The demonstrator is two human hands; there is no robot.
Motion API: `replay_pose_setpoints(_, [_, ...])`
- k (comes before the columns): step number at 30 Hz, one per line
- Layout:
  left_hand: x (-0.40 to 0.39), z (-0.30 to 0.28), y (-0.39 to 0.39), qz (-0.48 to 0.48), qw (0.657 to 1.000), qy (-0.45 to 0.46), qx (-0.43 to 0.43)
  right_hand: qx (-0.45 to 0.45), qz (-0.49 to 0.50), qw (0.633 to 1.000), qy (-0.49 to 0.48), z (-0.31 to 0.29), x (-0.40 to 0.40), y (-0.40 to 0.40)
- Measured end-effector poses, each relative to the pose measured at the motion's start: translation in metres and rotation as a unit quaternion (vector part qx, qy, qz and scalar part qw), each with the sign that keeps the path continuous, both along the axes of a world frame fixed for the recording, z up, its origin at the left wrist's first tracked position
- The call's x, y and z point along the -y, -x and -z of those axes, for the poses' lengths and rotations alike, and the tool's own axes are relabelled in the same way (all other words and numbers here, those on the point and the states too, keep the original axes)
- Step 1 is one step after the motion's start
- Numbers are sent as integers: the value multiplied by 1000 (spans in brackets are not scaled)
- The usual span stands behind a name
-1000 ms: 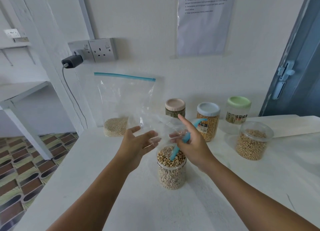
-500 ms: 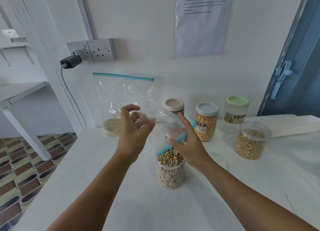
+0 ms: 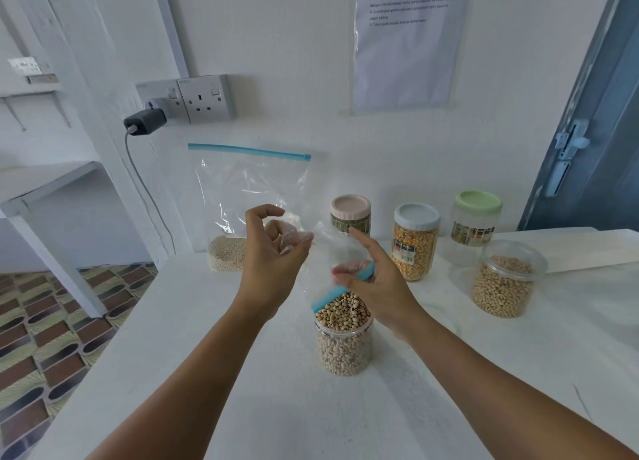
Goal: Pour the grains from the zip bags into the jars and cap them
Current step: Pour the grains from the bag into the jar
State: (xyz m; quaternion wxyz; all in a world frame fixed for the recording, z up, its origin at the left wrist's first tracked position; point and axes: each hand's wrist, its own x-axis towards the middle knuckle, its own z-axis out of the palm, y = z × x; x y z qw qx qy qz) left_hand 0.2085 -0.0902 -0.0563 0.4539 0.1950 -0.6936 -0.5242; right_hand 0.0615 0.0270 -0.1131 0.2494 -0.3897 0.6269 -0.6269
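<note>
Head view: we held an emptied zip bag (image 3: 332, 248) directly above the open jar (image 3: 344, 335) of pale beans. Our left hand (image 3: 273, 252) pinched the bag's clear bottom corner, up and left of the jar; our right hand (image 3: 377, 280) grasped the blue zip edge, which slanted down to the jar's mouth, so the right hand was nearer. The jar looked full to the brim and uncapped. Behind the jar, a second bag (image 3: 249, 204) leaned against the wall.

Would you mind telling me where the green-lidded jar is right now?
In the head view, the green-lidded jar stands at the back right of the table, behind the open bean jar.
</note>
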Motion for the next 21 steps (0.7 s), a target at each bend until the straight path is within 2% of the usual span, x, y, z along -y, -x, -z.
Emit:
replay_pose_setpoints(6, [3,12,-3,14,999,-45,-1,-32,5,999,9,-5,-2,1])
replay_pose_setpoints(12, [4,19,-9,13,997,-74,6,-13,23,999,20,-2,-4,2])
replay_pose_setpoints(15, [5,27,-16,-6,990,-143,6,-29,27,999,12,-6,-5,2])
replay_pose_setpoints(18, [15,41,-22,-48,952,-302,-29,-40,24,999,10,-7,-8,4])
replay_pose_setpoints(21, [38,49,-28,-70,867,-484,-96,-52,16,999,4,-6,-9,6])
